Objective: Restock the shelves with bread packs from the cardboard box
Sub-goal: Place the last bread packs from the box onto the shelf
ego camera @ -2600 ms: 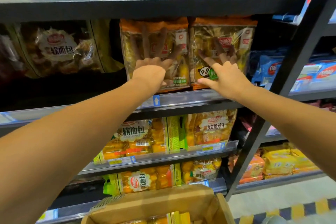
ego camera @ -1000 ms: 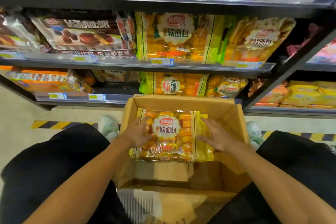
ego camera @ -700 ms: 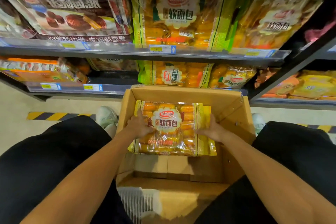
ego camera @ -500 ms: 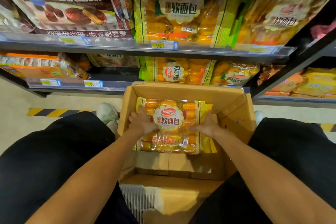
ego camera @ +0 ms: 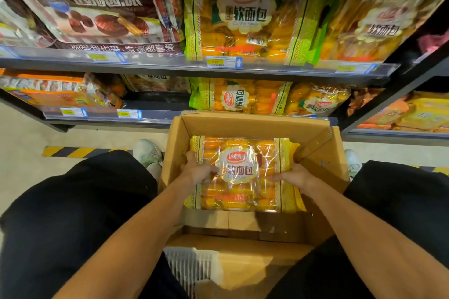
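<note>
An open cardboard box [ego camera: 252, 126] stands on the floor between my knees. In it lies a clear bread pack [ego camera: 239, 177] with orange rolls, yellow side bands and a white label. My left hand [ego camera: 196, 170] grips the pack's left side, thumb on top. My right hand [ego camera: 295, 176] grips its right side, fingers curled over the edge. The pack sits a little above the box's bottom, held between both hands. Similar bread packs [ego camera: 245, 17] stand on the shelf [ego camera: 194, 67] in front of me.
A lower shelf [ego camera: 114, 116] holds more bread packs [ego camera: 239, 97] just behind the box. A brown chocolate pie pack [ego camera: 97, 14] lies at upper left. A black shelf upright [ego camera: 393, 92] slants at right. My white shoes [ego camera: 148, 155] flank the box; striped floor tape [ego camera: 73, 152] runs left.
I turned down from the upper shelf to the box. Both hands closed on the pack's sides and slid inward; the pack has risen slightly in the box.
</note>
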{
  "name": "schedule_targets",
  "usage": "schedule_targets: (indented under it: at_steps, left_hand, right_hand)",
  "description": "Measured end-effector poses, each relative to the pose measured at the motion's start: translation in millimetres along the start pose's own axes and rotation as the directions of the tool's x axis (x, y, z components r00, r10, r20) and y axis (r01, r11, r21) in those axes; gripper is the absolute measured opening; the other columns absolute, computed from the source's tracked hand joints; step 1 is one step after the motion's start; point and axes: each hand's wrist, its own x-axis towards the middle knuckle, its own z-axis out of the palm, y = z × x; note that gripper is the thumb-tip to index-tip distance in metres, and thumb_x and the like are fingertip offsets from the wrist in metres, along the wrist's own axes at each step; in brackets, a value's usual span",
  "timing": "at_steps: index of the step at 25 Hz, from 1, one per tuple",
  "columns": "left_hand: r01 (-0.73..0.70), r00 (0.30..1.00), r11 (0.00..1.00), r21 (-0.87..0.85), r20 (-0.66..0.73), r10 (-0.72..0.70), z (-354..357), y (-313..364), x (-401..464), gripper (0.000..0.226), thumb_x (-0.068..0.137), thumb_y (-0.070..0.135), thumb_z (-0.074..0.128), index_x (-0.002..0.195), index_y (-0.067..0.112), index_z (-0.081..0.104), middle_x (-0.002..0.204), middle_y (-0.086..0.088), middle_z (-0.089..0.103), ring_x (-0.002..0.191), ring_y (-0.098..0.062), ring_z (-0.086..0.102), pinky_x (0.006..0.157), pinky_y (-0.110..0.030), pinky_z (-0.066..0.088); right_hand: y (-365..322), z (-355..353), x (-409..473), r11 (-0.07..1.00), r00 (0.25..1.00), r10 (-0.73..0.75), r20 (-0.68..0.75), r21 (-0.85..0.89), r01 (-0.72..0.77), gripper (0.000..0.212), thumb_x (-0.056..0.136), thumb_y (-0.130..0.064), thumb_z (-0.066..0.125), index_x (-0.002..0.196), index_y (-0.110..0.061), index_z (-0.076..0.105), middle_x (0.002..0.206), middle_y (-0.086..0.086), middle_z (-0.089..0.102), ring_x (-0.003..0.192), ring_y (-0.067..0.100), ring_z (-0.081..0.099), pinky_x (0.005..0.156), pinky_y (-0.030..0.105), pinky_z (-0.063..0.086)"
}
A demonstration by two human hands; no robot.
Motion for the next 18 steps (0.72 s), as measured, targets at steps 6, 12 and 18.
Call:
schedule_targets:
  at_steps: [6, 12, 18]
  left_hand:
    - [-0.08, 0.985, 0.986, -0.144, -0.163, 0.056, -4, 1, -27, 0.072, 0.084, 0.026, 0.078, 0.132, 0.012, 0.026, 0.13, -0.006, 0.052, 0.106, -0.02, 0.052, 0.084, -0.032, 0.046]
    - [-0.227, 0.963, 0.958, -0.176, -0.184, 0.195, -24, 4, -69, 0.082, 0.065, 0.063, 0.075, 0.133, 0.024, 0.052, 0.127, -0.001, 0.062, 0.119, -0.027, 0.06, 0.104, -0.051, 0.047]
    - [-0.565, 0.821, 0.787, -0.248, -0.265, 0.506, -74, 40, -139, 0.045, 0.088, 0.021, 0.073, 0.125, 0.026, 0.05, 0.116, 0.003, 0.059, 0.113, -0.016, 0.057, 0.101, -0.041, 0.048]
  right_hand:
    - [-17, 4, -22, 0.989, 0.991, -0.133, 0.002, -0.071, 0.133, 0.101, 0.046, -0.065, 0.09, 0.134, -0.027, 0.059, 0.135, 0.001, 0.064, 0.123, 0.025, 0.06, 0.107, 0.047, 0.046]
    - [-42, -21, -83, 0.919, 0.917, -0.352, -0.185, -0.253, 0.302, 0.066, 0.084, -0.069, 0.06, 0.138, -0.033, 0.052, 0.135, -0.007, 0.062, 0.123, 0.023, 0.059, 0.102, 0.041, 0.046]
    - [-53, -30, -145, 0.749, 0.689, -0.66, -0.299, -0.326, 0.576, 0.067, 0.081, -0.07, 0.064, 0.132, -0.029, 0.051, 0.124, -0.013, 0.063, 0.113, 0.01, 0.061, 0.096, 0.038, 0.053]
